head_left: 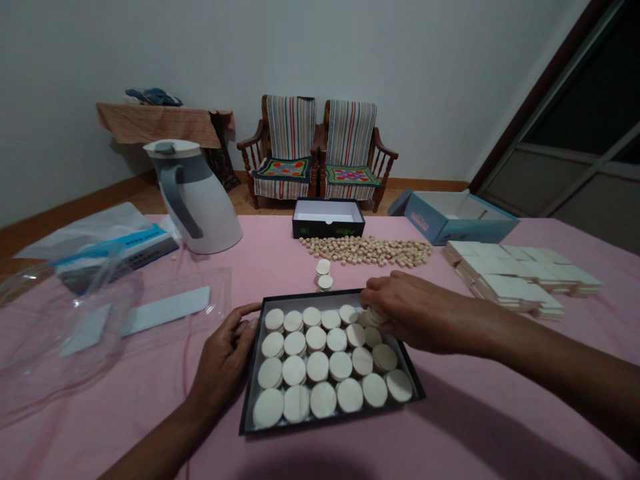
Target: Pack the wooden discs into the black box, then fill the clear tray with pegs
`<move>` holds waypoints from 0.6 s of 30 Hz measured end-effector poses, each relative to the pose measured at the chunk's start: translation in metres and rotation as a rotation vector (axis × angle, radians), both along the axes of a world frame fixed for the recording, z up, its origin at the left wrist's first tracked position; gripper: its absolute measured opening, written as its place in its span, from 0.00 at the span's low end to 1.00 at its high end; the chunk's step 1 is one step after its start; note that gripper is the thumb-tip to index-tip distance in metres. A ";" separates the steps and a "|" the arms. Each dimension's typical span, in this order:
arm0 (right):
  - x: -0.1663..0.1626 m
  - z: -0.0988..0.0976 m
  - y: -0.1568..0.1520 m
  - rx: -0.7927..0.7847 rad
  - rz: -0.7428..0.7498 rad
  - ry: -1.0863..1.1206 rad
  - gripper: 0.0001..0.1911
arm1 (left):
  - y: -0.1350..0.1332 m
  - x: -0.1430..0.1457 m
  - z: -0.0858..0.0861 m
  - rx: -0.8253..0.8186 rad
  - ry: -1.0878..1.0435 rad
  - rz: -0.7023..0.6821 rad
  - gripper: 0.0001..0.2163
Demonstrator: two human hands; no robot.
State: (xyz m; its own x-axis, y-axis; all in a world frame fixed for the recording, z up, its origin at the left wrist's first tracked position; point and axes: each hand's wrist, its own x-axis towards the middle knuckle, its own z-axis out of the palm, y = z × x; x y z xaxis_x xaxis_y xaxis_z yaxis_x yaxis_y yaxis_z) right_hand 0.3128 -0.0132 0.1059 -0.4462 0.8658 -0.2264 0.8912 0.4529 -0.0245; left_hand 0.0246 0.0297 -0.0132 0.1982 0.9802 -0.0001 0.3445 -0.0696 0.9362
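A shallow black tray (247,408) holds rows of stacked round wooden discs (318,367) in front of me. My left hand (225,357) rests at the tray's left side, its fingers bent over the rim. At the far right corner, my right hand (397,303) has its fingers closed on a few pale discs, partly hidden beneath them. These discs are low, at the end of the back row; whether they touch the tray floor I cannot tell. Just beyond the back rim stand two small disc stacks (325,275) on the pink cloth.
Behind the tray are a spread of small wooden pieces (370,251) and a black box (327,230). Stacked square wooden boards (515,273) and a blue box (450,223) lie right. A white jug (205,203), a bag box (120,250) and clear plastic (105,320) occupy the left.
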 end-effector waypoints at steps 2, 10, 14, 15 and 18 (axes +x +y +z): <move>-0.002 -0.010 -0.005 0.022 0.026 -0.021 0.07 | 0.000 0.001 0.001 0.011 0.017 0.004 0.26; -0.001 -0.031 -0.002 0.045 0.046 -0.043 0.10 | 0.000 0.002 0.002 0.004 0.009 0.009 0.28; -0.001 -0.028 -0.001 -0.006 0.029 -0.048 0.12 | 0.002 0.000 -0.001 0.006 0.010 0.002 0.28; -0.001 -0.028 -0.001 -0.015 0.026 -0.044 0.12 | 0.002 0.000 -0.002 0.010 0.017 0.003 0.27; 0.000 -0.028 0.001 -0.046 0.019 -0.028 0.13 | 0.002 -0.001 -0.001 0.022 0.023 0.004 0.27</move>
